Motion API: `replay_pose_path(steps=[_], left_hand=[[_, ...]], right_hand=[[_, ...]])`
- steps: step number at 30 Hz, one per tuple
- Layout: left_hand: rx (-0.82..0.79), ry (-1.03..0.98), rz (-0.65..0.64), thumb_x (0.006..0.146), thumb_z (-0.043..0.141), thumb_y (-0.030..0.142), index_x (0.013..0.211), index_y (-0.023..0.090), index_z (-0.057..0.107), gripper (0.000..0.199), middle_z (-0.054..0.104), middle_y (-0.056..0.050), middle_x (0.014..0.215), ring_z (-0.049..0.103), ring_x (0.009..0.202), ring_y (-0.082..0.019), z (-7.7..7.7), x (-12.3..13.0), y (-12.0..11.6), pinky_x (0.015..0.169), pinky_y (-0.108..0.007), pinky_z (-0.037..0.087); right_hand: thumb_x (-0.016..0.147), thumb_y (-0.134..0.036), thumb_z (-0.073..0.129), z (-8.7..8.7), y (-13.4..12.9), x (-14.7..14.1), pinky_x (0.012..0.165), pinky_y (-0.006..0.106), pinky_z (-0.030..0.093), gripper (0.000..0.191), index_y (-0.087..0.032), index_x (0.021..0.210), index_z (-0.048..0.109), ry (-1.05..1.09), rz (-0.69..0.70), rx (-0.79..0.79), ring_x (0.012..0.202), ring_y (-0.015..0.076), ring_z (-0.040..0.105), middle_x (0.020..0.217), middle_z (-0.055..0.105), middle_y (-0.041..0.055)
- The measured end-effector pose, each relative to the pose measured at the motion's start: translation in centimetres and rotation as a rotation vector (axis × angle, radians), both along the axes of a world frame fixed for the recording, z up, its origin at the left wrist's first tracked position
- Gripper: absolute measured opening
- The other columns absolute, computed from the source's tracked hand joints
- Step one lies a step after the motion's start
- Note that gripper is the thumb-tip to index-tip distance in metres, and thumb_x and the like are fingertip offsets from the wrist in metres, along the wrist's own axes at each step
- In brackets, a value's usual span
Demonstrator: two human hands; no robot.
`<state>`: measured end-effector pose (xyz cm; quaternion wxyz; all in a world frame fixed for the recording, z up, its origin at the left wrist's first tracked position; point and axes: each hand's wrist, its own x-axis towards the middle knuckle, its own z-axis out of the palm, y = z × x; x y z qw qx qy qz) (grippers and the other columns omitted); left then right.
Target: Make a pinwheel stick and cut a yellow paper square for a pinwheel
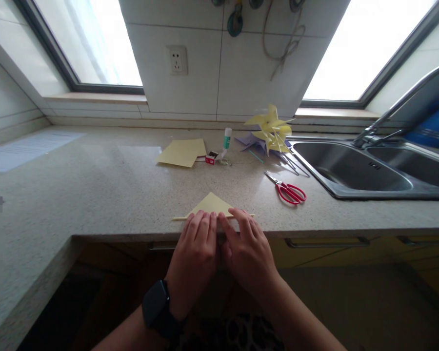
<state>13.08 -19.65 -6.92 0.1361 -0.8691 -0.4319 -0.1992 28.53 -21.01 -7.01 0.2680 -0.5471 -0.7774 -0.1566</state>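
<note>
At the counter's front edge lies a sheet of yellow paper [211, 201], rolled along its near side into a thin tube whose ends stick out to the left and right. The unrolled part forms a triangle pointing away from me. My left hand [197, 248] presses its fingers, held together, over the left half of the roll; its thumb is hidden. My right hand [247, 251] has bent fingers on the right half, the index fingertip close to the left hand's fingers. Red-handled scissors [287, 189] rest to the right of both hands, apart from them.
Farther back are yellow paper sheets [182, 152], a small red box [211, 157], a glue stick [227, 138] standing upright, and yellow paper pinwheels [270, 127] over purple ones [254, 140]. The steel sink [332, 192] is on the right. A printed sheet [32, 146] lies far left.
</note>
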Motion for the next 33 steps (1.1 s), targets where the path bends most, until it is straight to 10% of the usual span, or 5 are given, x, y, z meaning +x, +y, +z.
replay_pose_path(steps=[33], left_hand=[[0.023, 0.007, -0.020, 0.089, 0.050, 0.007, 0.141, -0.001, 0.048, 0.052, 0.055, -0.025, 0.138, 0.050, 0.131, -0.037, 0.03, 0.10, 0.71, 0.114, -0.056, 0.040]], right_hand=[[0.086, -0.022, 0.057, 0.56, 0.60, 0.03, 0.111, 0.046, 0.044, 0.047, -0.012, 0.131, 0.062, 0.063, 0.037, -0.046, 0.124, 0.0300, 0.056, 0.128, 0.067, 0.0107]])
